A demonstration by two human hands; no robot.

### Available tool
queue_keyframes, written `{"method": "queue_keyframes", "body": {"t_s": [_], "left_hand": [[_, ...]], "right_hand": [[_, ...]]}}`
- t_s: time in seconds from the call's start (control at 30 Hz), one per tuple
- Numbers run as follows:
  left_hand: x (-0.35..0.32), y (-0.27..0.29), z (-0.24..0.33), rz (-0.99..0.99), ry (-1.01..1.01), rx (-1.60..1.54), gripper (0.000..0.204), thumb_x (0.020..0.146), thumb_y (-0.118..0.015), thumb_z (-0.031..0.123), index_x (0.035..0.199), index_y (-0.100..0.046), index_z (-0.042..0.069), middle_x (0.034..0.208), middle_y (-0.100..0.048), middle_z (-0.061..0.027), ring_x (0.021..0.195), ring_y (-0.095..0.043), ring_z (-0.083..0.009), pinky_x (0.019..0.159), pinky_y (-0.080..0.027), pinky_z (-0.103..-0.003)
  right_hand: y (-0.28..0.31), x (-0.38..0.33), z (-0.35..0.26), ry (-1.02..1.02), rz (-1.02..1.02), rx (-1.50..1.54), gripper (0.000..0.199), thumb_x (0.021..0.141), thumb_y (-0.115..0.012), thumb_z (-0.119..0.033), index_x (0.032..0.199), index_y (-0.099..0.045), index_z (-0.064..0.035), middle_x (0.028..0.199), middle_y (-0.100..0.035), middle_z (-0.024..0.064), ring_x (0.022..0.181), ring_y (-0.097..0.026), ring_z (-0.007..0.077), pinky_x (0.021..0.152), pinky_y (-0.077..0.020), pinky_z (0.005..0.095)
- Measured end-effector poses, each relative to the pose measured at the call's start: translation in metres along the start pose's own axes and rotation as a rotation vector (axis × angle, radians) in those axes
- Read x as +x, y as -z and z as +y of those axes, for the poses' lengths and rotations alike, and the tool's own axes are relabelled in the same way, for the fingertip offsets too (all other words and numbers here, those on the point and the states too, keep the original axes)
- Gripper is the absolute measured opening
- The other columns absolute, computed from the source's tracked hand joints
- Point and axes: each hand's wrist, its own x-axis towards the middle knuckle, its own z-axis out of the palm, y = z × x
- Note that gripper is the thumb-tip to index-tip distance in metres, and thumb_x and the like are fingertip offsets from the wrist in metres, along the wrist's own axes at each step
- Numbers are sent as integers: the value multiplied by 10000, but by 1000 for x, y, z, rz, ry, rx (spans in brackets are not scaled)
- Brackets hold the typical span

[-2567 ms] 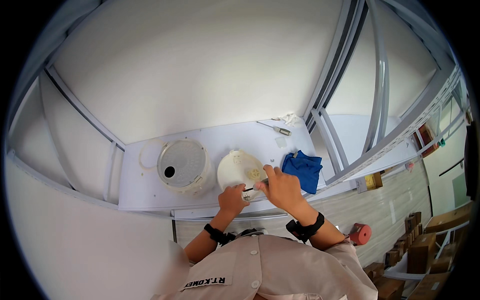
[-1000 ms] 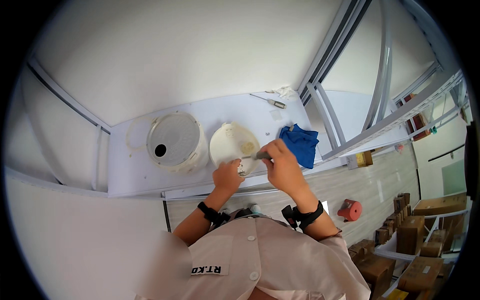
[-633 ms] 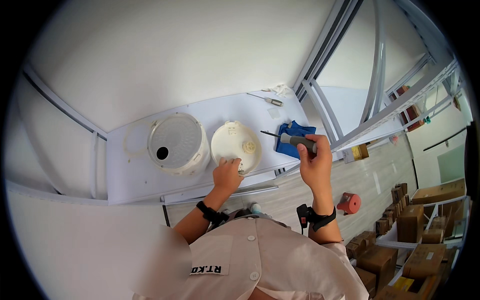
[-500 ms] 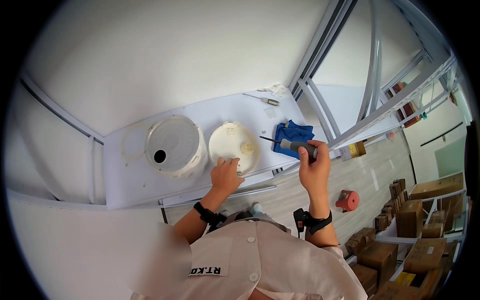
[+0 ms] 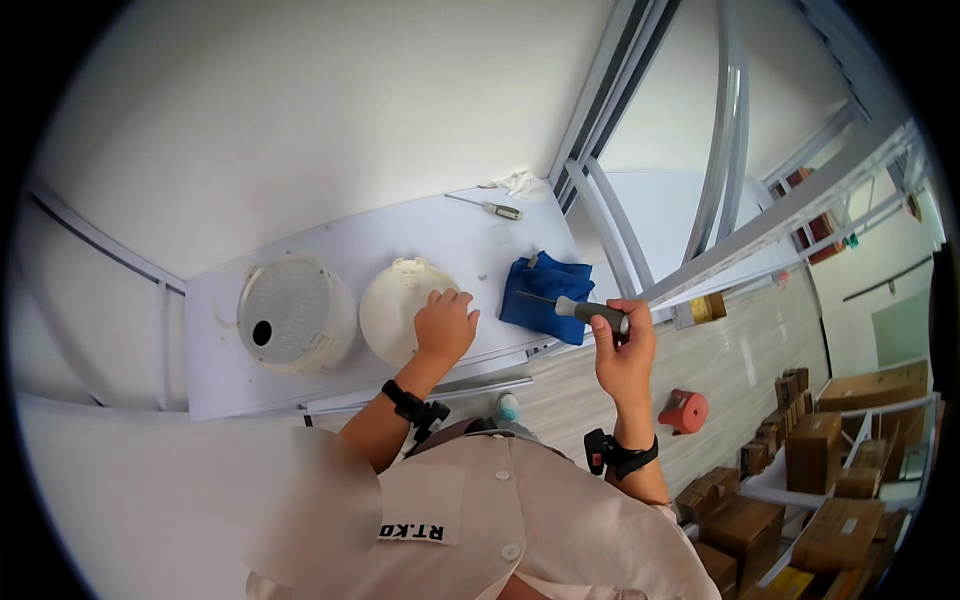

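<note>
My left hand (image 5: 445,328) rests over the right part of a round cream plastic lid (image 5: 385,312), its fingers bent downward. Whatever lies beneath those fingers is hidden, including the small round raised part of the lid. In my right hand (image 5: 626,352) is a screwdriver (image 5: 578,311) with a grey handle, held above the table's front right edge. Its thin shaft points left, across a folded blue cloth (image 5: 543,278). Left of the lid stands a white round tub (image 5: 338,325) with a greyish top and a black round hole.
A second screwdriver (image 5: 500,210) lies near the table's back edge, beside a crumpled white cloth (image 5: 520,183). Metal frame posts (image 5: 610,225) rise at the table's right end. On the floor are a red round stool (image 5: 685,411) and cardboard boxes (image 5: 745,528).
The view has shifted, so the table's things sit further left. My left hand has moved from the lid's near rim onto its right part, covering the small raised piece. My right hand still holds the screwdriver.
</note>
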Motion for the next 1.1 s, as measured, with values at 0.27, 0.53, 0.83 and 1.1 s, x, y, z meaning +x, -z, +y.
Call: {"method": "queue_keyframes", "body": {"t_s": [0.27, 0.53, 0.83, 1.1], "left_hand": [[53, -65, 27, 46, 164, 159, 209, 901, -769, 212, 1100, -779, 149, 1026, -720, -39, 1018, -659, -293, 741, -572, -445], [63, -87, 34, 60, 227, 253, 188, 901, -701, 137, 1055, -799, 183, 1002, -715, -31, 975, -663, -304, 748, -553, -457], [60, -101, 23, 157, 244, 257, 171, 882, -661, 122, 929, -801, 209, 911, -713, -8, 921, -664, -289, 705, -535, -452], [61, -87, 32, 219, 278, 224, 83, 903, -683, 169, 904, -766, 174, 884, -714, -13, 908, -668, -295, 714, -551, -455]], "right_hand": [[28, 48, 48, 234, -236, 70, 257, 936, -794, -78, 1137, -638, -40, 1059, -616, 127, 878, -634, 226, 577, -502, 270], [29, 81, 72, 229, -407, 171, 263, 966, -777, -82, 1178, -630, -32, 1084, -601, 119, 891, -608, 196, 641, -494, 271], [15, 103, 87, 214, -492, 226, 266, 982, -775, -119, 1187, -629, -33, 1099, -601, 122, 903, -609, 195, 674, -503, 275], [3, 117, 95, 285, -456, 256, 251, 971, -779, -107, 1160, -629, -37, 1092, -614, 115, 850, -628, 191, 588, -500, 268]]}}
